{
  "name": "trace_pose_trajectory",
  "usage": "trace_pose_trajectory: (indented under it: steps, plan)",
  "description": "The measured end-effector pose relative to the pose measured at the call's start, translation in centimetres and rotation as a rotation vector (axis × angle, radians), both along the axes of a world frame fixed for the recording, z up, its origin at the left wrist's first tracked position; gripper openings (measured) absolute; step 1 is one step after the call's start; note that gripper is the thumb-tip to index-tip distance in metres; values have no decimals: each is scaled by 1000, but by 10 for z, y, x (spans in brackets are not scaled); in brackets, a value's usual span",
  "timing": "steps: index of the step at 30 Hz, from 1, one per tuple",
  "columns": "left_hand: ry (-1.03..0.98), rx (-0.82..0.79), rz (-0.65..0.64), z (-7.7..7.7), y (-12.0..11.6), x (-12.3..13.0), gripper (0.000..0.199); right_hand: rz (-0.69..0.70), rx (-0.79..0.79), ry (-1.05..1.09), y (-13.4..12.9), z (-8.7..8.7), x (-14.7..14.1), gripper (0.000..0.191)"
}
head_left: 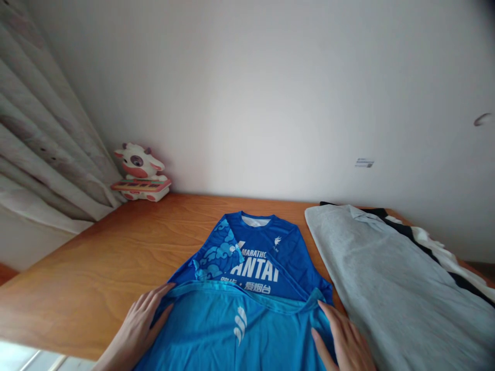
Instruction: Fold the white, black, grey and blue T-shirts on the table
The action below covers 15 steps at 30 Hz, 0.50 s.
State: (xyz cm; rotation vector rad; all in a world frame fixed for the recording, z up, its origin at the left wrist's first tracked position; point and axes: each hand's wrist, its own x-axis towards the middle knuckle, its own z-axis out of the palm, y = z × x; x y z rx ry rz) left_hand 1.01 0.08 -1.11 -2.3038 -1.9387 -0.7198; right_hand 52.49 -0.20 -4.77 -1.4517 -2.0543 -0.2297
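A blue short-sleeved shirt [240, 330] lies on the wooden table in front of me, collar toward the wall. Its lower part is folded up over the chest, showing a lighter blue side with a white wave-like mark. The hem crosses just below the white lettering. A cloud-patterned sleeve [220, 252] lies folded in across the left of the chest. My left hand [145, 319] rests at the left end of the fold, thumb apart from the fingers. At the right end, my right hand [342, 332] touches the cloth near the hem corner, fingers extended and thumb apart.
Grey folded cloth [371, 268] lies right of the shirt, over black and white fabric [436, 242]. A cow-shaped toy keyboard [141, 175] stands at the back left, beside a pale curtain [46, 139]. The wooden table [112, 257] meets a white wall [270, 103].
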Motion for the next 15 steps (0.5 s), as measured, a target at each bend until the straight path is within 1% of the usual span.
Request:
trace_pose_trajectory:
  steps: [3,5,9,11,13,15]
  plan:
    - [-41,-40,44,3,-12,-12,43,27,-37,34,7,4,-10,60]
    - [-111,-64,73,6,-15,-18,45,27,-68,113,12,7,-12,60]
    - [-256,-122,152,19,-7,-22,44,-65,-164,304,26,13,-8,61]
    - [-286,-183,142,29,1,-20,43,-54,-247,335,32,21,-3,55]
    - [-318,-242,94,40,9,-19,44,-8,-324,354,36,30,0,47]
    - [-404,-296,44,50,16,-18,45,20,-373,395,36,40,0,45]
